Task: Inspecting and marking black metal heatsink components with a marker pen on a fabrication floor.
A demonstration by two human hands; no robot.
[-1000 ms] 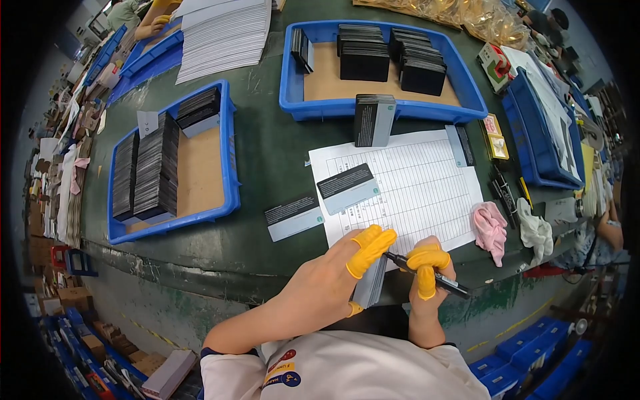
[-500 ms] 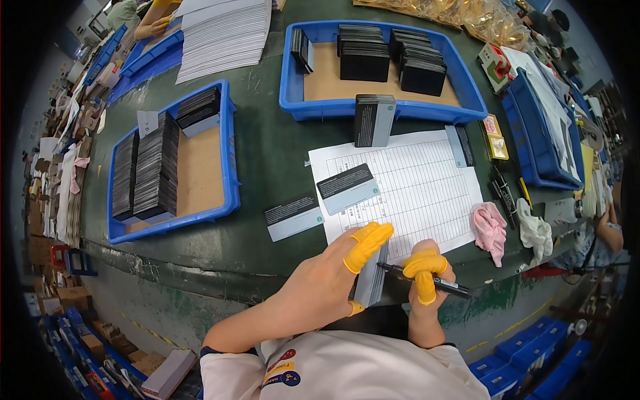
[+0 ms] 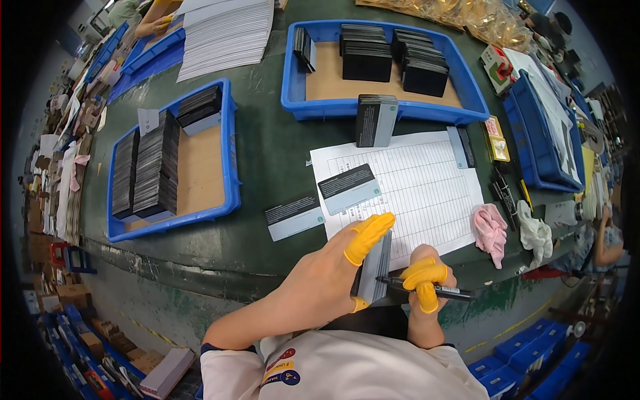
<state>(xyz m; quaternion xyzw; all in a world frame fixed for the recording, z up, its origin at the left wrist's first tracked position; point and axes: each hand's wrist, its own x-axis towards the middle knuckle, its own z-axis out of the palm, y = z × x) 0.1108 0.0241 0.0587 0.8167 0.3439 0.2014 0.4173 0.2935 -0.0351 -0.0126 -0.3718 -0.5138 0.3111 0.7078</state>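
Observation:
My left hand (image 3: pixel 319 272), with yellow finger cots, grips a small stack of grey-and-black cards (image 3: pixel 377 270) on edge near the front of the table. In my right hand (image 3: pixel 428 275), also wearing yellow finger cots, is a black marker (image 3: pixel 455 292). Its tip meets the side of the stack, or comes very close to it. Beyond my hands lies a printed table sheet (image 3: pixel 433 200). One card (image 3: pixel 348 187) rests on the sheet's left part, and another card (image 3: pixel 295 217) lies to its left. A block of cards (image 3: pixel 377 120) stands at the sheet's far edge.
Blue trays hold rows of black cards at the left (image 3: pixel 230 160) and the back (image 3: pixel 387 110). A pink cloth (image 3: pixel 490 233) and a white cloth (image 3: pixel 533 230) lie at the right, by a stacked blue bin (image 3: pixel 533 133). Paper sheets (image 3: pixel 223 40) are piled far left.
The marker tip has shifted down along the side of the card stack. My left fingers and the stack have moved slightly, while the trays and loose cards stay put.

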